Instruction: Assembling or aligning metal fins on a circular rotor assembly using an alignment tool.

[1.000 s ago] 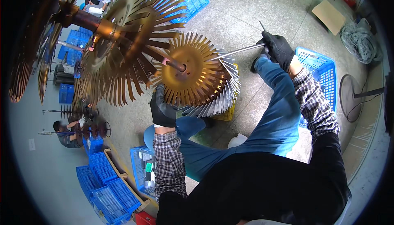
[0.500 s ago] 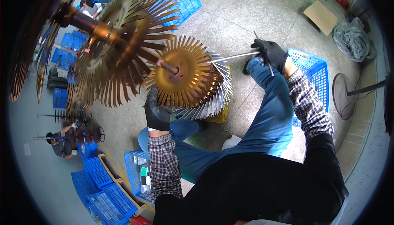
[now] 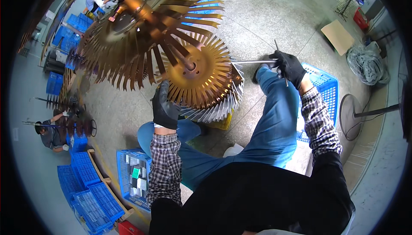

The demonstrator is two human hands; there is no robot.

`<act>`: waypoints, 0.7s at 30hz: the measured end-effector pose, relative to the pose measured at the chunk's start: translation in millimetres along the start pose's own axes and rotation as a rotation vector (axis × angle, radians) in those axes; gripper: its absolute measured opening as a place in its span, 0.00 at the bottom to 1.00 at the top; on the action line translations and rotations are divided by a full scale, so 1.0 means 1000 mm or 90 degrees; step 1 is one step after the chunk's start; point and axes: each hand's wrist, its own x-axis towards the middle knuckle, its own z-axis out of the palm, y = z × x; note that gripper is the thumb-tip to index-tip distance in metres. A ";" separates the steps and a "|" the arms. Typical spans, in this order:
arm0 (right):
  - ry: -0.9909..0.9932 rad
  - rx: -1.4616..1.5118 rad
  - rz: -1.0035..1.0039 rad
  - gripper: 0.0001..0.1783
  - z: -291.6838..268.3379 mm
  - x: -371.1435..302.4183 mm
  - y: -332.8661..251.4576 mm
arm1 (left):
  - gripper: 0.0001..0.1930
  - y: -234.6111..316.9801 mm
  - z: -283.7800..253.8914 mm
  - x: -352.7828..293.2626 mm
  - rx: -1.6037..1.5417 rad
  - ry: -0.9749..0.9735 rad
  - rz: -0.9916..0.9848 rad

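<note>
A bronze hub disc (image 3: 207, 68) with narrow metal strips fanning out all round it stands in front of me, a rod through its centre. Silvery strips (image 3: 221, 111) line its lower right side. My left hand (image 3: 165, 111), black-gloved, grips the lower left edge of the fan, fingers up against the strips. In my gloved right hand (image 3: 292, 70) is a T-handled metal rod (image 3: 255, 61). Its long shaft points left and its tip meets the strips at the fan's right edge. A second, larger bronze fan (image 3: 124, 33) hangs nearer on a thick shaft at upper left.
A blue crate (image 3: 328, 93) stands by my right leg, and another (image 3: 124, 166) with small boxes lies left. Blue baskets (image 3: 96, 205) line the lower left. Cardboard (image 3: 337, 37) and a bundled clear plastic heap (image 3: 367, 65) lie right. Co-workers (image 3: 47, 134) are at the left.
My view has shifted, and the larger fan now covers more of the hub disc's upper left. The T-handled rod has swung nearer to level; both hands keep their hold.
</note>
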 end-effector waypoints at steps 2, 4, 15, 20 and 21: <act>0.083 -0.070 -0.062 0.24 0.002 0.003 0.009 | 0.23 -0.003 0.001 -0.001 0.045 0.003 0.048; 0.248 -0.203 -0.187 0.24 0.005 -0.001 0.020 | 0.25 -0.003 0.003 -0.001 0.144 0.008 0.146; 0.008 -0.402 -0.363 0.32 0.113 -0.070 -0.034 | 0.19 -0.016 0.007 -0.028 -0.983 -0.127 -0.159; 0.072 -0.410 -0.423 0.29 0.129 -0.058 -0.016 | 0.31 0.027 0.053 -0.085 -0.961 -0.196 -0.205; 0.068 -0.413 -0.422 0.29 0.131 -0.057 -0.015 | 0.32 0.032 0.066 -0.088 -0.937 -0.242 -0.180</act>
